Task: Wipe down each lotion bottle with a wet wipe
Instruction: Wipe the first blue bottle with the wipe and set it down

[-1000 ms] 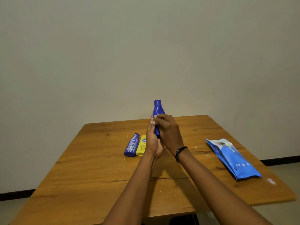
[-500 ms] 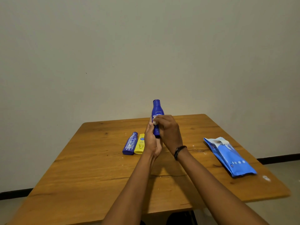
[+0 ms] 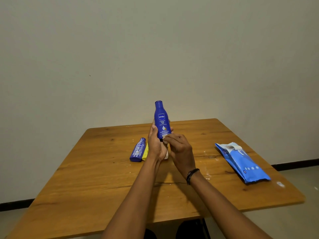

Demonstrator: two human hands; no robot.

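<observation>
The left hand (image 3: pixel 156 145) holds a tall blue lotion bottle (image 3: pixel 162 121) upright above the table (image 3: pixel 103 178), its fingers (image 3: pixel 154 131) curled round the bottle's lower half with the label facing the camera. The right hand (image 3: pixel 181 152) pinches a white wet wipe (image 3: pixel 165 138) against the bottle's base; most of the wipe is hidden, so its fold is unclear. A small blue bottle (image 3: pixel 138 150) and a yellow bottle (image 3: pixel 145 151) lie touching just left of the hands. A blue wipes pack (image 3: pixel 241 163) lies well apart on the right.

Single head-worn view, facing forward and down across the table (image 3: pixel 89 178) at close range.
</observation>
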